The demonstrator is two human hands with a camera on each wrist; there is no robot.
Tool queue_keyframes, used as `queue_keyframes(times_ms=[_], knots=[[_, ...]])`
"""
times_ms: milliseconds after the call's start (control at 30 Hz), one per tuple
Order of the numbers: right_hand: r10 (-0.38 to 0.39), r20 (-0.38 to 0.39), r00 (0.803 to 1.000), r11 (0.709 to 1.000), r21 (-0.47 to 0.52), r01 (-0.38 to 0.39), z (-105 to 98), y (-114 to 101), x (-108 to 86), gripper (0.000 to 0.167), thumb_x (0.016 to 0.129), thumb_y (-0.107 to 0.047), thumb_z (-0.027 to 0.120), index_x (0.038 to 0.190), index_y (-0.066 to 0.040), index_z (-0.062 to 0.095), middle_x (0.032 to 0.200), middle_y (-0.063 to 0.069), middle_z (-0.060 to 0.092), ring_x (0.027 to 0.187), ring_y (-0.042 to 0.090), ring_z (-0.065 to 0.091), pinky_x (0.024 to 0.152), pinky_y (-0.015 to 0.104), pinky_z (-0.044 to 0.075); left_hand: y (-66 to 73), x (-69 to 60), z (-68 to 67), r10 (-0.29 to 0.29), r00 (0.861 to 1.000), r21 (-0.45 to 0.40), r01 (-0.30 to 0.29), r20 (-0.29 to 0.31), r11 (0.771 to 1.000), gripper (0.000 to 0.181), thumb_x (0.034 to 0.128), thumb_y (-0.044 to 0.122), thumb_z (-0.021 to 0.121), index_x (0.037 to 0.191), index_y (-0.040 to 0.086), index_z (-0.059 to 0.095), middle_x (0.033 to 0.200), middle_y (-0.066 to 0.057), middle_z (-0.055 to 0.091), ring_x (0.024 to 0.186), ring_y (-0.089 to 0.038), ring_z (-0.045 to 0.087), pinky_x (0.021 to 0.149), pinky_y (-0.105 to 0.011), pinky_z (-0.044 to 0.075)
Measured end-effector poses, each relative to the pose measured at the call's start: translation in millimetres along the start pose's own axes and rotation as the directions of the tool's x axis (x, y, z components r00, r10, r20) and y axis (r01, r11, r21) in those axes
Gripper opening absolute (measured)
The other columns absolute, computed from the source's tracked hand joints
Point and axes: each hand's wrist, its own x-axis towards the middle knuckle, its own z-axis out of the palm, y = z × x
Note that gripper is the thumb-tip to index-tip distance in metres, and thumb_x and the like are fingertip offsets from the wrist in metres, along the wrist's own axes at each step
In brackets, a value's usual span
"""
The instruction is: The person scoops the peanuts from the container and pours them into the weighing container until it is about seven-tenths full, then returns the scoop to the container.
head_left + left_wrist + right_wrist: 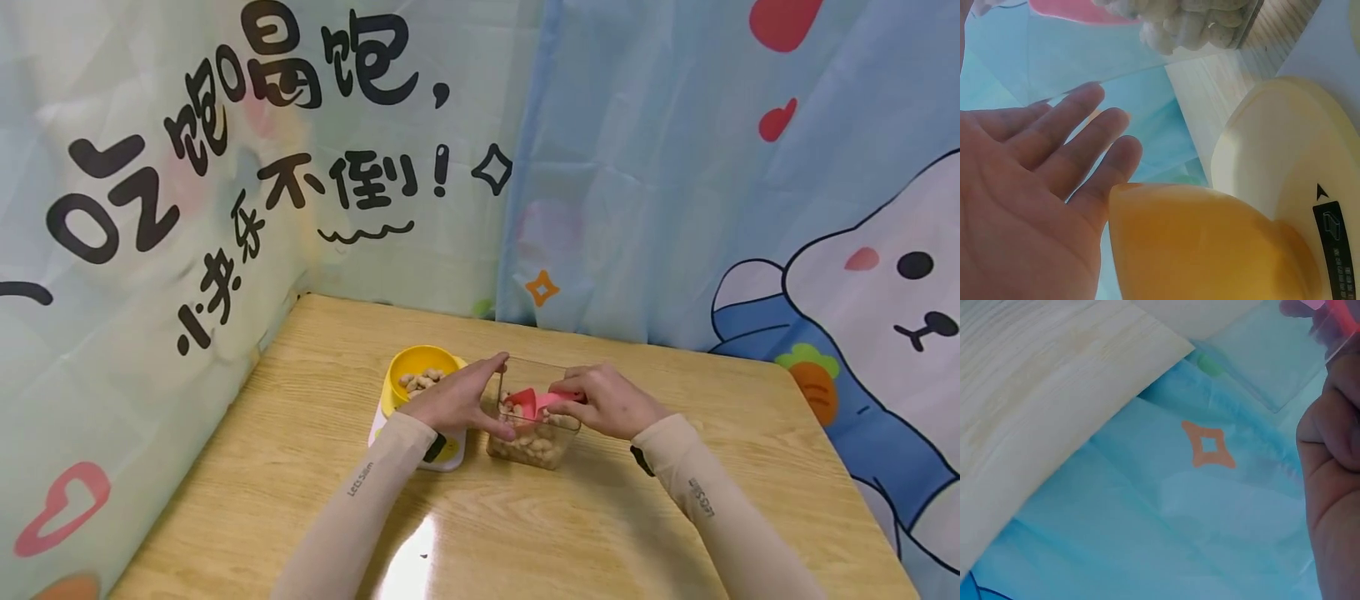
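Observation:
A clear container (572, 423) with peanuts in their shells (534, 448) stands on the table. My right hand (611, 402) grips the handle of a pink scoop (522, 403), whose head is inside the container among the peanuts. My left hand (457, 398) is at the container's left side, its fingers fairly straight near the rim; in the left wrist view this palm (1016, 187) holds nothing. Just left of it sits a yellow bowl (405, 360) with peanuts in it, on a white and yellow base (381, 433). The left forearm and hand partly cover the base.
The wooden table (675, 517) meets a printed fabric wall at the left and back. Black lettering (360, 179) and a cartoon animal (900, 317) are printed on the fabric. Bright glare (408, 558) lies on the near part of the table.

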Motion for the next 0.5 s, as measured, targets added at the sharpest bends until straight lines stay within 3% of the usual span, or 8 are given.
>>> queue_keyframes(times_ms=[233,500], knots=[[0.170,-0.032,0.985,0.979,0.117,-0.165,4.3,-1.6,-10.4,0.026,0.095,-0.028,0.073,0.111,-0.008,0.078,0.083,-0.013,0.064,0.064,0.002,0.054,0.059,0.025,0.050,1.0,-0.2,-0.5,-0.005,1.000,0.003,0.005,-0.003,1.000,0.119,0.0773,0.049,0.087,0.164,0.016,0.012,0.160,-0.008,0.037,0.146,-0.023,0.036,0.118,-0.043,0.033],[0.269,-0.147,0.952,0.949,0.210,-0.236,7.5,-3.4,-29.3,0.026,0.094,-0.026,0.075,0.115,-0.012,0.078,0.080,-0.010,0.063,0.062,0.008,0.052,0.055,0.027,0.047,1.5,-1.5,1.1,-0.001,1.000,0.009,0.001,-0.023,1.000,0.119,0.0775,0.047,0.087,0.164,0.015,0.013,0.160,-0.007,0.038,0.146,-0.023,0.036,0.118,-0.044,0.033]])
